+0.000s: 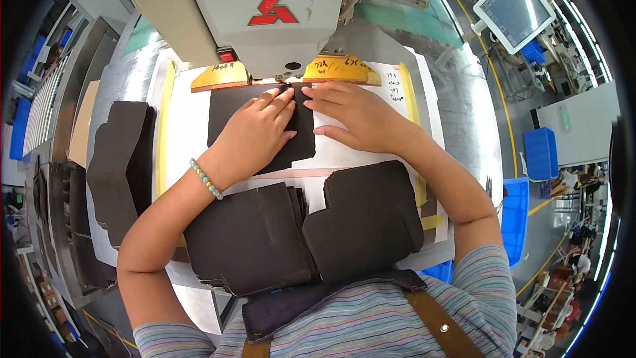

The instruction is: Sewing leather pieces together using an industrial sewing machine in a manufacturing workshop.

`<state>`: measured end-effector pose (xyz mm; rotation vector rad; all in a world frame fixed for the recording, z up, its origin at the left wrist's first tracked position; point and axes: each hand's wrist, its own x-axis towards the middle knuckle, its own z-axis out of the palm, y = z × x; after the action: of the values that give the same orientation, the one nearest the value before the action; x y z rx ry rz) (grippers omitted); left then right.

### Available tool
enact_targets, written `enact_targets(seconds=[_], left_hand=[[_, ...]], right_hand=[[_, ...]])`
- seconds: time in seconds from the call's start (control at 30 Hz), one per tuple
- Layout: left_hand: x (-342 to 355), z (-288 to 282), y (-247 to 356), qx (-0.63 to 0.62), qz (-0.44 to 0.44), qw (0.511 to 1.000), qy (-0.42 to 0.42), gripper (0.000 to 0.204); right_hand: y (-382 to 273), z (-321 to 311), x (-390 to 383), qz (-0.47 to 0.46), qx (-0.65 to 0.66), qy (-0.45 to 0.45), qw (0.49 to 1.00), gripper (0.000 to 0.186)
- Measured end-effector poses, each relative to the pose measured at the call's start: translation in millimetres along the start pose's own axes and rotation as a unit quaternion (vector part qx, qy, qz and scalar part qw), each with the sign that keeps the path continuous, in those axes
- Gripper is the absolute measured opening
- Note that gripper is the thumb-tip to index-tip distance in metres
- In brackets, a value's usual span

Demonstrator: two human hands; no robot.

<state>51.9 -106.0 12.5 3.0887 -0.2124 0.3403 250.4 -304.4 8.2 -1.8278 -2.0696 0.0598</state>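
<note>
A flat black sheet piece [303,136] lies on the white work surface, its far edge under the head of a grey industrial sewing machine [265,33]. Across it rests my left hand [255,126], palm down and open, fingers stretched toward the needle area. My right hand [354,114] is also open, its fingertips at the piece's right edge close to the needle. Just beyond the fingers, a yellow guide block [222,75] stands left of the needle and another yellow block [341,69] right of it. The needle itself is hard to make out.
Nearest my body lie two stacks of black pieces, a left stack [242,232] and a right stack [364,205]. Another black stack [122,159] sits beyond my left forearm. A tilted screen [515,10] stands at the far right, and a blue bin [514,222] is beside my right elbow.
</note>
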Motion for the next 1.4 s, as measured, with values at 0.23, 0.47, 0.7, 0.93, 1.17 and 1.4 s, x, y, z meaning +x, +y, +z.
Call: enact_targets(seconds=[0.23, 0.47, 0.7, 0.93, 1.17, 1.4], left_hand=[[-5, -6, -6, -0.02, 0.016, 1.0, 0.014, 0.052], [-2, -18, -2, -0.054, -0.002, 0.998, -0.026, 0.05], [-2, -23, 2, -0.052, -0.008, 0.998, -0.032, 0.049], [-3, -23, 2, -0.042, -0.005, 0.999, -0.011, 0.046], [-5, -38, 11, -0.055, -0.043, 0.997, -0.043, 0.047], [-19, -72, 38, -0.097, 0.046, 0.986, 0.13, 0.045]], right_hand=[[-5, -3, 6, -0.009, -0.019, -0.002, 1.0, 0.051], [-13, -9, 7, 0.004, -0.008, -0.013, 1.0, 0.05], [-13, -6, 5, -0.014, -0.017, 0.003, 1.0, 0.05], [-17, -7, 7, -0.014, -0.023, 0.001, 1.0, 0.051], [-27, -11, 6, -0.018, -0.031, 0.016, 0.999, 0.053], [-52, -42, -8, -0.031, -0.028, -0.018, 0.999, 0.049]])
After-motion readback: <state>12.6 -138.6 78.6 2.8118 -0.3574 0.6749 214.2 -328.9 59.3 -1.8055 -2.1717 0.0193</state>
